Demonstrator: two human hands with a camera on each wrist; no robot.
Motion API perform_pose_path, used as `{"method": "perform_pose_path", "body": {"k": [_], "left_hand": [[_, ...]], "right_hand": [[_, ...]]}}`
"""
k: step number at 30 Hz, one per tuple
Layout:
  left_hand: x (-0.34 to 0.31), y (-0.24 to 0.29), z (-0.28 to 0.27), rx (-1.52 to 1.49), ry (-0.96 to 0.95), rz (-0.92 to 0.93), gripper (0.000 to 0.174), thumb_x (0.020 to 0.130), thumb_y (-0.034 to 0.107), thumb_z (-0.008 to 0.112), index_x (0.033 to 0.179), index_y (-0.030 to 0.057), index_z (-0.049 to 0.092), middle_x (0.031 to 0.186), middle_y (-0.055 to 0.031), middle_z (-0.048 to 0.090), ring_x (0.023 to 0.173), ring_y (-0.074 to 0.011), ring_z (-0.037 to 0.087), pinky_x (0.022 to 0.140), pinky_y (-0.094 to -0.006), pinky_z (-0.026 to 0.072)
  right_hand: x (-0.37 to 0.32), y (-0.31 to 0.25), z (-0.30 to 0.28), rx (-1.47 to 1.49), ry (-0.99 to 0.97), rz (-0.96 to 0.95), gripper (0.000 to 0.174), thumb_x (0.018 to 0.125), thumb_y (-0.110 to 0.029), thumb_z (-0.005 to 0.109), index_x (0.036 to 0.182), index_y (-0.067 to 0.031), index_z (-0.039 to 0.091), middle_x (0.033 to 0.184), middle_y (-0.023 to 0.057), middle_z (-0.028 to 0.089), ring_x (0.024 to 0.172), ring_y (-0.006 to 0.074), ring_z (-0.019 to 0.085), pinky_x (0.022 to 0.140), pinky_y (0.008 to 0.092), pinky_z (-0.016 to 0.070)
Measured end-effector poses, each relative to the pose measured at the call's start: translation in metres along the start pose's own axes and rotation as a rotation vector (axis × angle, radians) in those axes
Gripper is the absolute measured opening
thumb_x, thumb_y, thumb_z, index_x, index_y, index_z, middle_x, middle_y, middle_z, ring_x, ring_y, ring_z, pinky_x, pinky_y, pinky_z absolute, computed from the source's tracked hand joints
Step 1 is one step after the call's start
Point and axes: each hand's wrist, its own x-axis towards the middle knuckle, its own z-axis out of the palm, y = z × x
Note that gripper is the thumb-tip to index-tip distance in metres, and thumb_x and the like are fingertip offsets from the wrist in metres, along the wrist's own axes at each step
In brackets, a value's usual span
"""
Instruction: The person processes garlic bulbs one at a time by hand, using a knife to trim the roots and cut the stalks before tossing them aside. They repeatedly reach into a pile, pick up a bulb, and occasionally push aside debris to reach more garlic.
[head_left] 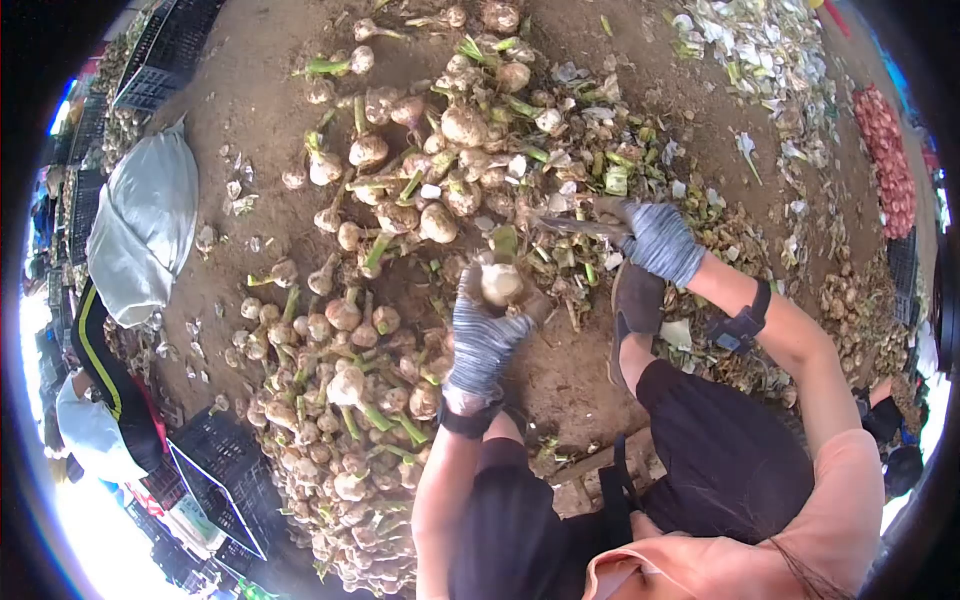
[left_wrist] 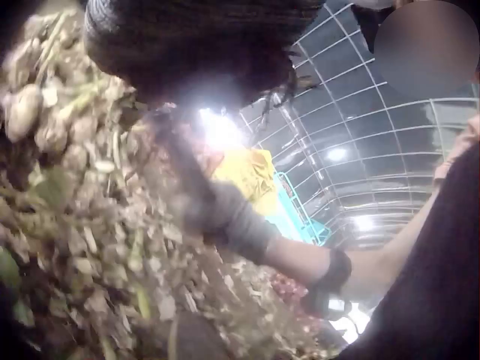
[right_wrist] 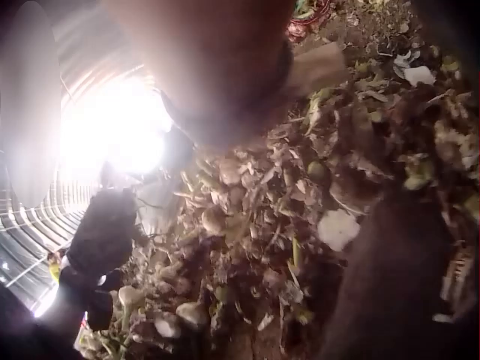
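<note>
Gridded roof (left_wrist: pixel 345 112): in both wrist views, outside the head view.
Garlic heap (head_left: pixel 346 384): beyond counting.
Left hand (head_left: pixel 487 328): curled round one bulb (head_left: pixel 501 284), clear only in the head view.
Right hand (head_left: pixel 657 240): gripping one knife (head_left: pixel 585 227).
Striped gloves (head_left: pixel 672 250): two.

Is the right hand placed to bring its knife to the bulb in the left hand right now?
Probably yes: the right hand holds the knife pointing across toward the side where the left hand grips the bulb, and in the head view nothing appears to stand between the two hands.
</note>
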Motion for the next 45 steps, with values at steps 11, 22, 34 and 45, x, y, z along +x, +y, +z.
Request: {"method": "perform_pose_path", "body": {"k": [11, 22, 34, 45], "left_hand": [[0.002, -0.003, 0.005, 0.783, -0.322, 0.457, 0.024, 0.061, 0.01, 0.078, 0.074, 0.003, 0.06, 0.081, -0.0098, 0.062, 0.072, -0.0226, 0.06, 0.063, -0.0305, 0.0483], [-0.112, 0.103, -0.085, 1.224, 0.277, -0.131, 0.022, 0.078, 0.015, 0.07, 0.096, 0.0068, 0.062, 0.093, -0.0076, 0.062, 0.085, -0.0165, 0.061, 0.072, -0.028, 0.0525], [-0.117, 0.133, -0.041, 1.112, 0.461, 0.161, 0.027, 0.083, 0.005, 0.063, 0.11, 0.0084, 0.064, 0.106, -0.0134, 0.065, 0.099, -0.0162, 0.062, 0.081, -0.0291, 0.0528], [0.024, 0.016, 0.008, 0.328, -0.096, 0.179, 0.086, 0.063, 0.004, 0.081, 0.135, 0.002, 0.033, 0.115, -0.0111, 0.054, 0.108, -0.0183, 0.051, 0.095, -0.0325, 0.0408]], "right_hand": [[0.032, -0.048, 0.014, 0.345, -0.396, 0.033, 0.032, 0.085, -0.036, 0.053, 0.091, -0.0068, 0.064, 0.068, 0.0145, 0.062, 0.06, 0.0244, 0.06, 0.064, 0.0402, 0.0487], [0.098, 0.027, -0.007, 0.199, 0.057, 0.202, 0.03, 0.091, -0.021, 0.051, 0.117, -0.0067, 0.055, 0.065, 0.0048, 0.053, 0.047, 0.0081, 0.042, 0.039, 0.0231, 0.0375], [0.176, 0.024, 0.008, 0.047, 0.072, 0.288, 0.028, 0.078, -0.017, 0.066, 0.1, -0.0006, 0.06, 0.094, 0.0174, 0.064, 0.083, 0.0257, 0.063, 0.074, 0.037, 0.0523], [0.053, -0.049, 0.025, 1.674, -0.233, 0.526, 0.059, 0.069, -0.045, 0.077, 0.101, 0.0008, 0.058, 0.092, 0.0146, 0.063, 0.081, 0.0235, 0.059, 0.058, 0.0343, 0.0514]]}}
